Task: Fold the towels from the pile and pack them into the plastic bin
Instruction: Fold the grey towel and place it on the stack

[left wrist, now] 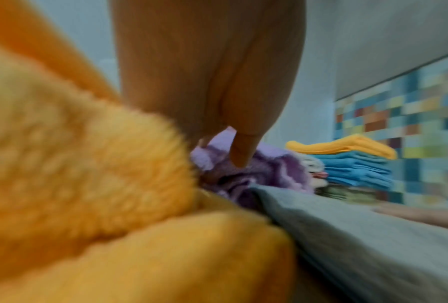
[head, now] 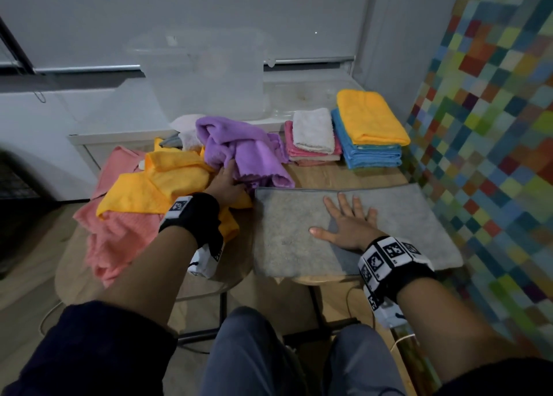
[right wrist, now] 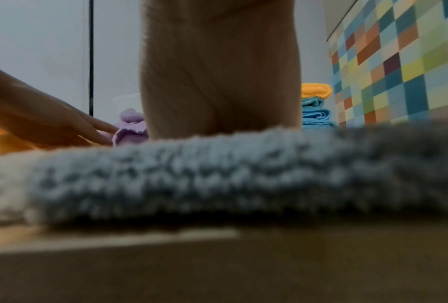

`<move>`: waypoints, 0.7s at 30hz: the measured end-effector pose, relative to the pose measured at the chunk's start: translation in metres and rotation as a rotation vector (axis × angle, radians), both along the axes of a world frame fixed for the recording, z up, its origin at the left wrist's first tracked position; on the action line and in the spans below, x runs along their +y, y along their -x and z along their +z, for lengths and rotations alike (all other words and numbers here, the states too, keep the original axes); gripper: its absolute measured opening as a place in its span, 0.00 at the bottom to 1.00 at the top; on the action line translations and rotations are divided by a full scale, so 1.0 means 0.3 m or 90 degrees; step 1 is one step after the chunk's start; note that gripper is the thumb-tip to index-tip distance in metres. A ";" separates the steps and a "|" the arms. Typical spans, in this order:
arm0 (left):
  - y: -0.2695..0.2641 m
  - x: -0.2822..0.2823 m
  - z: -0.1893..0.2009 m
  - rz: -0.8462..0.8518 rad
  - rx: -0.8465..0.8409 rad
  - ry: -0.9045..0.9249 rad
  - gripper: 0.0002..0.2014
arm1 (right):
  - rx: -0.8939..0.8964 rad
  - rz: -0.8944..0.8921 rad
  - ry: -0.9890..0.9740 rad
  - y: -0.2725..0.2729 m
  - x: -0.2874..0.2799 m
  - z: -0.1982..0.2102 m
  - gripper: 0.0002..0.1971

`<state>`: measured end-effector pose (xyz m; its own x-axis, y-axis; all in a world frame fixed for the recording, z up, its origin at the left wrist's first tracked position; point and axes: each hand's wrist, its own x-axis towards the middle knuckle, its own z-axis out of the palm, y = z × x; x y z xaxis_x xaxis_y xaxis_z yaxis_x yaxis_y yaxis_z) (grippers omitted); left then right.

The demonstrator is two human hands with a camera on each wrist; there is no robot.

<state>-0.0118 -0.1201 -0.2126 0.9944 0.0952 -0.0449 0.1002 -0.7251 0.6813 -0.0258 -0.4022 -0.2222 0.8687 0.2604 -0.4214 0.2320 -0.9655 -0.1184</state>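
A grey towel (head: 287,231) lies spread flat on the wooden table (head: 323,174). My right hand (head: 348,219) presses on its middle, palm down, fingers straight and spread. To the left is a loose pile with a purple towel (head: 251,150), an orange towel (head: 167,183) and a pink towel (head: 119,234). My left hand (head: 226,181) reaches over the orange towel and touches the purple towel's lower edge with straight fingers (right wrist: 98,127); their tips are partly hidden by cloth. The clear plastic bin (head: 203,75) stands at the back, apart from both hands.
Two folded stacks sit at the table's far right: a white towel on pink ones (head: 312,139), and an orange towel on blue ones (head: 371,129). A colourful checkered wall (head: 493,132) runs close along the right. My knees are below the table's near edge.
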 end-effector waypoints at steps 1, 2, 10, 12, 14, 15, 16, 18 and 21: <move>0.019 -0.023 0.008 0.020 0.005 -0.090 0.45 | -0.007 -0.003 -0.001 0.004 -0.004 0.001 0.49; 0.050 -0.060 0.021 0.036 -0.024 -0.200 0.43 | -0.014 -0.008 0.002 0.010 -0.008 0.005 0.49; 0.309 -0.492 -0.042 -0.101 -0.109 -0.345 0.24 | -0.062 -0.018 -0.112 0.153 0.029 0.005 0.26; 0.345 -0.544 -0.091 -0.088 -0.051 -0.333 0.32 | -0.078 -0.021 -0.190 0.187 0.014 -0.040 0.27; 0.360 -0.551 -0.139 -0.073 -0.087 -0.298 0.40 | -0.140 -0.028 -0.256 0.210 -0.020 -0.073 0.27; 0.366 -0.542 -0.158 -0.077 -0.089 -0.289 0.44 | -0.165 -0.034 -0.275 0.218 -0.038 -0.085 0.26; 0.372 -0.529 -0.169 -0.087 -0.072 -0.291 0.46 | -0.183 -0.039 -0.281 0.226 -0.058 -0.091 0.25; 0.388 -0.508 -0.182 -0.103 -0.039 -0.320 0.46 | -0.211 -0.062 -0.260 0.240 -0.092 -0.102 0.25; 0.395 -0.496 -0.180 -0.103 -0.018 -0.343 0.40 | -0.226 -0.105 -0.206 0.256 -0.133 -0.112 0.26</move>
